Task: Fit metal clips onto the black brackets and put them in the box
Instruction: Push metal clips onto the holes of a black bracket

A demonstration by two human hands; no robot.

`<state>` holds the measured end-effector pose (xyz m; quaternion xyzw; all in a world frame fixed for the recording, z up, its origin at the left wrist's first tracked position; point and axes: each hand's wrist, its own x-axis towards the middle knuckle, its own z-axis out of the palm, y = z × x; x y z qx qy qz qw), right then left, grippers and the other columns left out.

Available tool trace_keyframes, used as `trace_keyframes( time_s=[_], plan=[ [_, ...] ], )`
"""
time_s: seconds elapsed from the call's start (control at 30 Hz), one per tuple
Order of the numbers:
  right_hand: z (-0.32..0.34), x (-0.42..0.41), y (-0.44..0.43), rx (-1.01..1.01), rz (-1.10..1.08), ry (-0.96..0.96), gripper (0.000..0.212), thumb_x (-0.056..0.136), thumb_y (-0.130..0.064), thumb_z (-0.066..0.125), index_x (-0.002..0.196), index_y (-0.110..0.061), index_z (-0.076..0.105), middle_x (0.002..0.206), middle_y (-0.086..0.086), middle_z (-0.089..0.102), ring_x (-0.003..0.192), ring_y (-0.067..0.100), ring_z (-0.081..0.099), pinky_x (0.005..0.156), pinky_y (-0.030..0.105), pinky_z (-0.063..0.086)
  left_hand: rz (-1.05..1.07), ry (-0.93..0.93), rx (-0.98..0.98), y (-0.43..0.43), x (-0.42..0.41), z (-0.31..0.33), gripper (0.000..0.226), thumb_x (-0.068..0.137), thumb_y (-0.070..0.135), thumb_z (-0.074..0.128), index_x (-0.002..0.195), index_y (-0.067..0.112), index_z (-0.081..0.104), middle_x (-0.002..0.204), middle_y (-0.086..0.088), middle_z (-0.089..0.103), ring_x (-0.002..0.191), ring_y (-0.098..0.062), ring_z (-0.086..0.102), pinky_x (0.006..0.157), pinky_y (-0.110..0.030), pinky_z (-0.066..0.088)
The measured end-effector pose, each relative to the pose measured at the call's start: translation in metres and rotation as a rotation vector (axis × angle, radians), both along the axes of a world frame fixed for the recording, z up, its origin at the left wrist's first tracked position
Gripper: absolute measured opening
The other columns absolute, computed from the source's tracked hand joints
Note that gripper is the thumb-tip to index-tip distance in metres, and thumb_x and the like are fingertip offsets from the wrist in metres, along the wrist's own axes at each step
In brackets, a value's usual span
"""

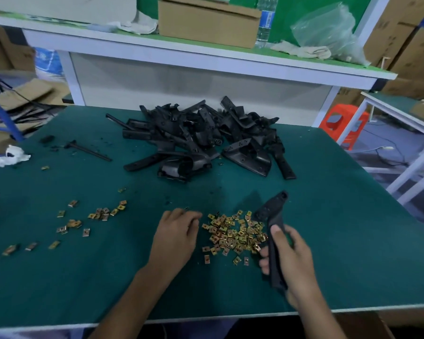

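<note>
My right hand [289, 260] grips a black bracket [272, 216] by its lower end, its wide end pointing up and away over the green table. A heap of gold metal clips [233, 234] lies between my hands. My left hand [175, 237] rests palm down just left of that heap, fingertips curled at its edge; whether it pinches a clip is hidden. A big pile of black brackets [201, 138] sits further back at the table's middle. More clips [101, 214] lie scattered to the left.
A thin black rod [88, 149] and a crumpled white wad [11, 156] lie at the far left. Behind the table stands a white shelf with a cardboard box [206, 23], a water bottle and a plastic bag. An orange stool [343, 123] stands at right.
</note>
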<state>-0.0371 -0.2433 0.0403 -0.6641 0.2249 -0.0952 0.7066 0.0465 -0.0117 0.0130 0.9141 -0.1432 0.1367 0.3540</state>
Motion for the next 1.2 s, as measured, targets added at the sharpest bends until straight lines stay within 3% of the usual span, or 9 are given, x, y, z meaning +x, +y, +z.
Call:
trace_keyframes(
  time_s=[0.13,0.23,0.37,0.47,0.67,0.8,0.97,1.1,1.2],
  plan=[
    [-0.012,-0.002,0.029,0.079,0.038,-0.045,0.019,0.103,-0.021,0.059,0.115,-0.035,0.065,0.067,0.015,0.067,0.049,0.025,0.057,0.043,0.031,0.049,-0.106,-0.035,0.366,-0.021,0.022,0.003,0.040,0.106,0.021,0.042,0.143,0.029,0.054,0.126,-0.005,0.057,0.114,-0.027,0.046,0.097,-0.037,0.039],
    [-0.015,-0.004,0.036,0.052,0.081,-0.061,0.034,0.103,-0.005,0.052,0.117,-0.035,0.061,0.081,0.013,0.072,0.055,0.023,0.060,0.047,0.032,0.050,-0.095,0.043,0.427,-0.025,0.030,0.005,0.032,0.106,0.031,0.042,0.133,0.032,0.060,0.126,-0.002,0.055,0.118,-0.025,0.043,0.099,-0.035,0.035],
    [-0.017,-0.009,0.040,0.012,0.119,-0.109,0.026,0.102,-0.017,0.058,0.123,-0.031,0.054,0.100,0.011,0.076,0.068,0.023,0.067,0.059,0.032,0.056,-0.085,0.117,0.364,-0.022,0.031,0.007,0.019,0.104,0.030,0.047,0.114,0.022,0.060,0.116,0.001,0.060,0.111,-0.023,0.046,0.093,-0.032,0.035],
    [-0.015,-0.007,0.045,-0.002,0.133,-0.163,0.038,0.099,-0.028,0.059,0.135,-0.042,0.054,0.097,0.010,0.076,0.069,0.021,0.064,0.060,0.030,0.055,-0.092,0.206,0.085,-0.014,0.024,0.010,0.011,0.104,0.024,0.050,0.108,0.019,0.059,0.104,0.002,0.065,0.098,-0.019,0.057,0.087,-0.035,0.046],
    [-0.024,-0.004,0.058,-0.164,0.132,-0.200,0.038,0.100,-0.034,0.059,0.127,-0.061,0.058,0.082,0.006,0.074,0.056,0.017,0.062,0.051,0.030,0.052,-0.039,0.395,-0.516,0.013,0.001,0.013,0.019,0.103,0.022,0.056,0.106,0.037,0.067,0.097,0.021,0.069,0.091,0.005,0.062,0.076,-0.014,0.045],
    [-0.029,-0.004,0.055,-0.216,0.115,-0.196,0.035,0.101,-0.036,0.059,0.124,-0.062,0.060,0.079,0.005,0.074,0.055,0.018,0.064,0.050,0.029,0.053,-0.112,0.495,-0.789,0.018,-0.014,0.016,0.028,0.101,0.016,0.058,0.102,0.038,0.076,0.086,0.010,0.068,0.077,-0.001,0.057,0.073,-0.018,0.048],
    [-0.034,-0.006,0.054,-0.240,0.119,-0.197,0.031,0.093,-0.053,0.063,0.124,-0.057,0.064,0.080,0.005,0.074,0.058,0.016,0.066,0.052,0.027,0.053,-0.173,0.649,-1.055,0.017,-0.022,0.017,0.018,0.093,0.009,0.067,0.104,0.019,0.077,0.085,-0.001,0.068,0.077,-0.014,0.062,0.075,-0.023,0.054],
    [-0.038,-0.011,0.055,-0.341,0.074,-0.206,0.012,0.099,-0.035,0.066,0.108,-0.041,0.071,0.077,0.004,0.073,0.063,0.018,0.068,0.057,0.033,0.054,-0.161,0.684,-1.227,0.025,-0.023,0.013,0.023,0.077,0.013,0.072,0.099,0.006,0.073,0.084,-0.010,0.071,0.072,-0.018,0.063,0.068,-0.023,0.055],
    [-0.036,-0.013,0.059,-0.444,0.078,-0.192,0.015,0.092,-0.055,0.065,0.098,-0.042,0.069,0.075,-0.003,0.072,0.064,0.015,0.067,0.057,0.039,0.054,-0.168,0.701,-1.235,0.030,-0.021,0.010,0.022,0.077,0.012,0.070,0.098,0.010,0.079,0.086,-0.009,0.072,0.074,-0.015,0.065,0.070,-0.023,0.056]
  ],
)
